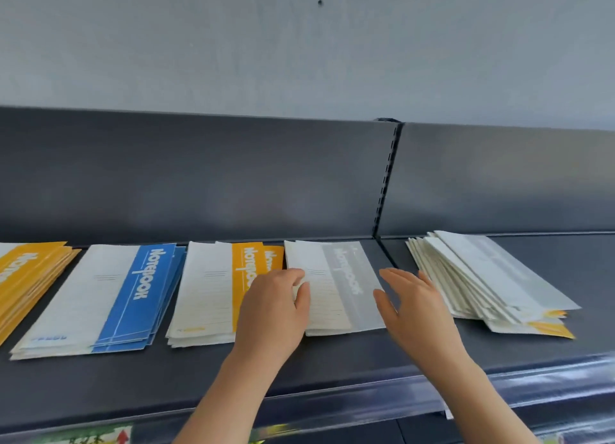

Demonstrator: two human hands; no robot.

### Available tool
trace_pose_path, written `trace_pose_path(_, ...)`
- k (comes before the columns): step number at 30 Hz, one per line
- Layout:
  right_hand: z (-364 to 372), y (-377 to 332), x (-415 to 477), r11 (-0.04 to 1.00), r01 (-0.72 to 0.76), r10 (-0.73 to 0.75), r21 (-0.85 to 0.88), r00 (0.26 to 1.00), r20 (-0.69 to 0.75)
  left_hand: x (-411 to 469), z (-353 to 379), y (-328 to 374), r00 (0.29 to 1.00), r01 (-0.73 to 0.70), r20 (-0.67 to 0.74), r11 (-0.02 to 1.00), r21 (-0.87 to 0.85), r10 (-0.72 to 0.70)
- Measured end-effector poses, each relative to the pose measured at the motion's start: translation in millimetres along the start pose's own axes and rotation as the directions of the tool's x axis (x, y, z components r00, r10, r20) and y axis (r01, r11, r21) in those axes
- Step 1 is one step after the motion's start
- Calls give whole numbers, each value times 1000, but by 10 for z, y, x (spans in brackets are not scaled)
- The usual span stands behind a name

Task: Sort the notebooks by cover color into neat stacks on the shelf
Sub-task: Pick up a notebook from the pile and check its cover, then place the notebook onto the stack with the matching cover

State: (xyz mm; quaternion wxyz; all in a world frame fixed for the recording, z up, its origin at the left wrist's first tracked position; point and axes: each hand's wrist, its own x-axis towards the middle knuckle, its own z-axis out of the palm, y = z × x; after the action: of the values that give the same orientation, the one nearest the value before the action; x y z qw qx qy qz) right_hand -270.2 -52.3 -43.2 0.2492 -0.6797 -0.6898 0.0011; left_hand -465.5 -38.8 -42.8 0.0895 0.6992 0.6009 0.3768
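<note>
Here the left hand (273, 310) curls on the left edge of the grey-banded white paper notebook stack (342, 290), seemingly pinching it; the right hand (416, 307) lies spread open at its right edge. Its cover reads "Notebook"; it lies on the dark metal shelf (299, 370).

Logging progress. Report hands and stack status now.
Left hand grips grey-banded white paper notebook stack at its edge. Right hand open beside it. Fanned white-and-yellow notebook pile lies right, apart.
</note>
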Motion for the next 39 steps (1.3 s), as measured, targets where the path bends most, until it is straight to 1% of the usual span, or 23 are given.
trace_pose_path(4, -112, 302, 63, 999, -31, 30, -30, 999, -30, 84, 232, 228, 998, -45, 38, 999, -7, 45)
trace_pose_path(11, -266, 788, 80, 991, -132, 128, -33, 986, -108, 288, 593, 552, 984, -133, 113, 991, -14, 134)
trace_pose_path(17, -462, 1354, 95, 977, -212, 209, -14, 971, -120, 303, 953, 927, 967, -186, 170, 981, -47, 192)
trace_pose_path(20, -589, 1724, 148, 961, -277, 273, -26, 956, -105, 291, 1174, 1153, 957, -188, 207, 979, -82, 202)
trace_pose_path(22, -639, 2005, 208, 946, -321, 316, -47, 945, -81, 261, 1346, 1323, 953, -187, 229, 980, -72, 198)
trace_pose_path(25, -636, 2369, 274, 942, -328, 329, -63, 944, -4, 248, 1638, 1594, 957, -135, 250, 989, -59, 146)
trace_pose_path(28, -551, 2513, 265, 962, -271, 271, -24, 962, 11, 284, 1812, 1757, 961, -79, 260, 993, -90, 100)
trace_pose_path(30, -547, 2535, 211, 982, -188, 188, -16, 982, -3, 299, 1916, 1874, 969, -17, 246, 996, -90, 39)
trace_pose_path(32, -541, 2506, 148, 998, -67, 67, 18, 998, -18, 316, 1966, 1948, 972, 76, 231, 992, -97, -51)
trace_pose_path(34, -557, 2454, 92, 996, 50, -50, 70, 999, -5, 322, 1964, 1962, 964, 173, 226, 976, -134, -140)
trace_pose_path(36, -614, 2477, 110, 984, 108, -111, 141, 994, 20, 318, 1930, 1950, 951, 249, 228, 955, -162, -209)
trace_pose_path(38, -657, 2598, 193, 984, 91, -89, 150, 996, -14, 305, 1888, 1949, 943, 304, 207, 930, -206, -262)
trace_pose_path(39, -680, 2666, 246, 990, 50, -44, 129, 998, -49, 294, 1866, 1961, 941, 320, 184, 920, -225, -283)
